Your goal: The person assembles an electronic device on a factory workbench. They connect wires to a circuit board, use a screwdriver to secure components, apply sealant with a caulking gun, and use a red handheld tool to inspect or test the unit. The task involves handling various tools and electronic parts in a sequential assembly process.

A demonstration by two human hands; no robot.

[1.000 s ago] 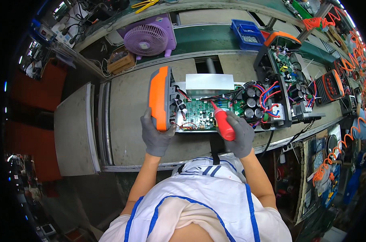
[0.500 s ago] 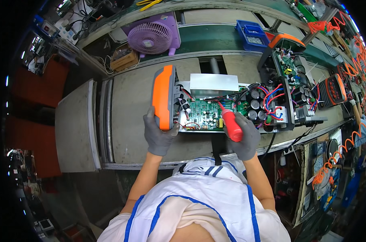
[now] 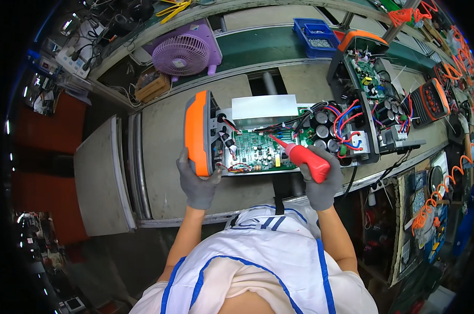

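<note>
In front of me lies an opened electronic unit with a green circuit board (image 3: pixel 258 149), a white metal plate (image 3: pixel 264 107) along its far side and an orange and grey end cover (image 3: pixel 196 133) upright at its left end. My left hand (image 3: pixel 197 182), in a grey glove, is closed around the near lower corner of that cover. My right hand (image 3: pixel 324 186), gloved too, grips a red squeeze bottle (image 3: pixel 307 159). The bottle is tilted, its thin nozzle pointing left over the board near the black wires; whether the tip touches anything I cannot tell.
Right of the board are capacitors (image 3: pixel 321 131) and red and blue wires (image 3: pixel 346 125). A second open unit (image 3: pixel 370 73) and an orange-black panel (image 3: pixel 430 104) stand beyond. At the back sit a purple fan (image 3: pixel 180 55), a cardboard box (image 3: pixel 152 86) and blue bins (image 3: pixel 316 37).
The view has shifted slightly. My right hand has tipped the red bottle flatter, its nozzle swinging leftward across the board. My left hand keeps its hold on the cover.
</note>
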